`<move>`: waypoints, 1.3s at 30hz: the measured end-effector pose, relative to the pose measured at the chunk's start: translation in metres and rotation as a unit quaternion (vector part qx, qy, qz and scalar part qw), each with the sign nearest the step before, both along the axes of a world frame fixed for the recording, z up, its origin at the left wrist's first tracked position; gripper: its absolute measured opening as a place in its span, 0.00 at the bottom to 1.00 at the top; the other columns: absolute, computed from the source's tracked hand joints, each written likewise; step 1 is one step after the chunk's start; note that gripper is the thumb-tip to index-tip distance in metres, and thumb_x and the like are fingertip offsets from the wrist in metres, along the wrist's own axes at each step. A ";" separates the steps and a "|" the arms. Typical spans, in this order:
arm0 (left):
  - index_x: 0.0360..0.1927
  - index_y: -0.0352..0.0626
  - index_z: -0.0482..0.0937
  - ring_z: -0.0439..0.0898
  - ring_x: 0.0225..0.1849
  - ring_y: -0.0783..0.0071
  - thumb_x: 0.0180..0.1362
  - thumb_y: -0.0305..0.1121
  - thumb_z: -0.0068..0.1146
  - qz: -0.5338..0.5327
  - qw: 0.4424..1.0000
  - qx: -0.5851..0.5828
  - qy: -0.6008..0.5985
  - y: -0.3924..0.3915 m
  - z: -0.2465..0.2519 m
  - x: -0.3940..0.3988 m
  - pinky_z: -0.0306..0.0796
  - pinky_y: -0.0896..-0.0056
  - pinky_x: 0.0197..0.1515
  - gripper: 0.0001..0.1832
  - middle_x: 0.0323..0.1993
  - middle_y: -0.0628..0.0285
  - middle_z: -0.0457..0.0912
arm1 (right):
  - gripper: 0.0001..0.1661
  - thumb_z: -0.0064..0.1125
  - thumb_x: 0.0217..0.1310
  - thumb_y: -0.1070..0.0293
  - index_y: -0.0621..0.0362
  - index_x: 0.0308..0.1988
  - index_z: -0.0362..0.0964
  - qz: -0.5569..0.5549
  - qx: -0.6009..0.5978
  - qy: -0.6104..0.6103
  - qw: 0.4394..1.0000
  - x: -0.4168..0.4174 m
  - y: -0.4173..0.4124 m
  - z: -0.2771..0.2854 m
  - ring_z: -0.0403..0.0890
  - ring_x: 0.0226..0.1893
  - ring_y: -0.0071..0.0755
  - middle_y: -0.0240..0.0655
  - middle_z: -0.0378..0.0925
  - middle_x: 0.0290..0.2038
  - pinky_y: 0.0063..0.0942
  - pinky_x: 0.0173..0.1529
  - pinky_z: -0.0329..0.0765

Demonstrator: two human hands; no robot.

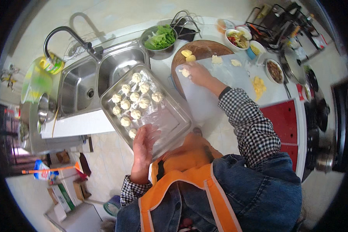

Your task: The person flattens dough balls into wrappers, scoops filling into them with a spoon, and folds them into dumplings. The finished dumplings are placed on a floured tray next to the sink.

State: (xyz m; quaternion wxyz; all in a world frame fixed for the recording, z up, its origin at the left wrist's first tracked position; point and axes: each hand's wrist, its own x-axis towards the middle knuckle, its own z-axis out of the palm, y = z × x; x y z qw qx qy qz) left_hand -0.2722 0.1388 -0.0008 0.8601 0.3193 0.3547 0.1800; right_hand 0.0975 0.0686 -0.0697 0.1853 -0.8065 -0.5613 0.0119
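My right hand [201,74] reaches over the translucent plastic sheet [201,107], its fingertips at a flat pale piece of dough [185,72]. Whether they grip it or only touch it is not clear. My left hand [145,142], slightly blurred, is over the near left part of a metal tray [182,126], palm turned inward and nothing visible in it. Several round pleated buns [134,96] sit on the tray's floured bottom. Two yellow lumps [188,55] lie on the round wooden board [208,45]. More dough pieces [217,59] rest on the sheet.
The tray overlaps the edge of a double steel sink [78,87] with a black faucet [66,28]. Leafy greens fill a metal pot [159,53] behind. To the right are bowls of chopped food [237,39], a dish of brown filling [274,71] and a yellow mass [258,87].
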 end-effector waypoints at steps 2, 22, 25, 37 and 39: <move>0.49 0.39 0.72 0.79 0.44 0.62 0.66 0.42 0.46 0.019 1.000 0.018 0.006 -0.024 0.000 0.024 0.73 0.66 0.48 0.17 0.44 0.54 0.79 | 0.26 0.55 0.48 0.78 0.53 0.51 0.71 0.029 -0.017 0.015 0.999 0.008 0.003 0.005 0.72 0.51 0.49 0.41 0.70 0.50 0.41 0.54 0.70; 0.46 0.39 0.73 0.80 0.43 0.65 0.68 0.40 0.42 0.017 0.999 -0.042 -0.027 -0.113 0.004 0.107 0.74 0.68 0.47 0.15 0.41 0.55 0.81 | 0.15 0.55 0.54 0.71 0.58 0.44 0.73 0.140 -0.105 0.065 0.982 0.076 -0.078 0.026 0.76 0.46 0.51 0.47 0.75 0.45 0.42 0.50 0.73; 0.47 0.39 0.72 0.80 0.43 0.65 0.68 0.40 0.42 0.011 0.999 -0.040 -0.032 -0.107 -0.002 0.102 0.74 0.68 0.47 0.15 0.41 0.54 0.81 | 0.13 0.53 0.54 0.71 0.58 0.42 0.73 0.140 -0.120 0.029 0.983 0.076 -0.097 0.023 0.76 0.45 0.50 0.46 0.73 0.42 0.43 0.49 0.73; 0.47 0.40 0.72 0.79 0.43 0.66 0.67 0.40 0.43 -0.043 0.997 -0.035 -0.056 -0.100 -0.013 0.116 0.73 0.69 0.47 0.15 0.42 0.55 0.80 | 0.08 0.51 0.54 0.70 0.56 0.38 0.71 0.042 -0.067 0.022 0.997 0.062 -0.094 0.023 0.77 0.42 0.48 0.42 0.71 0.40 0.43 0.45 0.75; 0.46 0.39 0.72 0.79 0.43 0.66 0.67 0.40 0.43 -0.045 0.997 -0.031 -0.054 -0.098 -0.010 0.121 0.73 0.69 0.47 0.15 0.42 0.56 0.80 | 0.09 0.51 0.55 0.70 0.55 0.39 0.71 0.046 -0.067 0.010 0.997 0.063 -0.083 0.021 0.77 0.41 0.48 0.41 0.71 0.41 0.43 0.45 0.75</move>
